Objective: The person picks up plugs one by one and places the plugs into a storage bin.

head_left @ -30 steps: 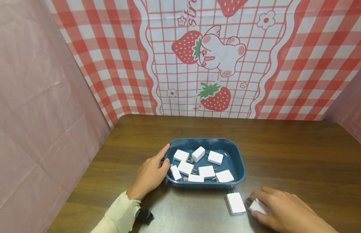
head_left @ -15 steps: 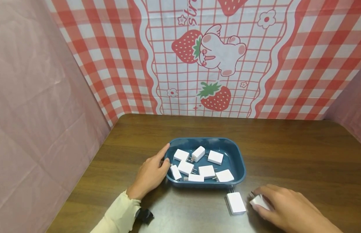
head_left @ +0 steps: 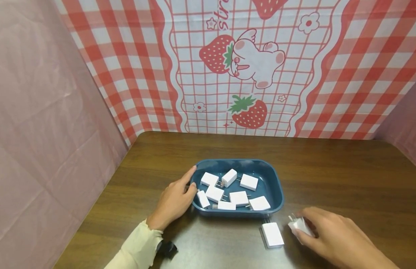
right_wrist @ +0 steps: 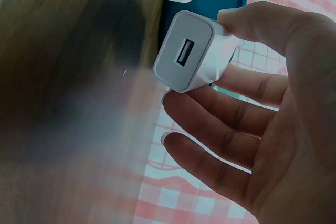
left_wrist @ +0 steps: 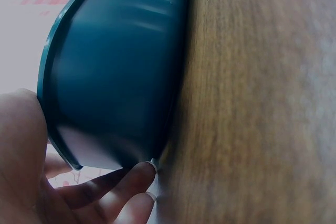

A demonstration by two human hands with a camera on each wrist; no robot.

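My right hand (head_left: 335,233) pinches a white USB charger (head_left: 300,226) between thumb and fingers, right of the tray's front corner. In the right wrist view, the USB port of this charger (right_wrist: 184,51) faces the camera; the head view shows its metal prongs pointing away from me. Another white charger (head_left: 272,235) lies on the table just left of that hand, prongs towards the tray. A dark blue tray (head_left: 273,183) holds several white chargers (head_left: 239,198), lying at mixed angles. My left hand (head_left: 174,200) holds the tray's left side, thumb at the rim, fingertips against the outer wall (left_wrist: 110,72).
The brown wooden table (head_left: 154,157) extends around the tray. Behind it hangs a red-and-white checked cloth (head_left: 137,67) with strawberry prints. A pink cloth (head_left: 43,130) hangs along the left. A black band (head_left: 167,249) shows beside the left sleeve (head_left: 135,244).
My right hand has lifted its charger slightly and tilted it, so the prongs now point more upward and away. The left hand, the tray and the charger lying on the table stay in place.
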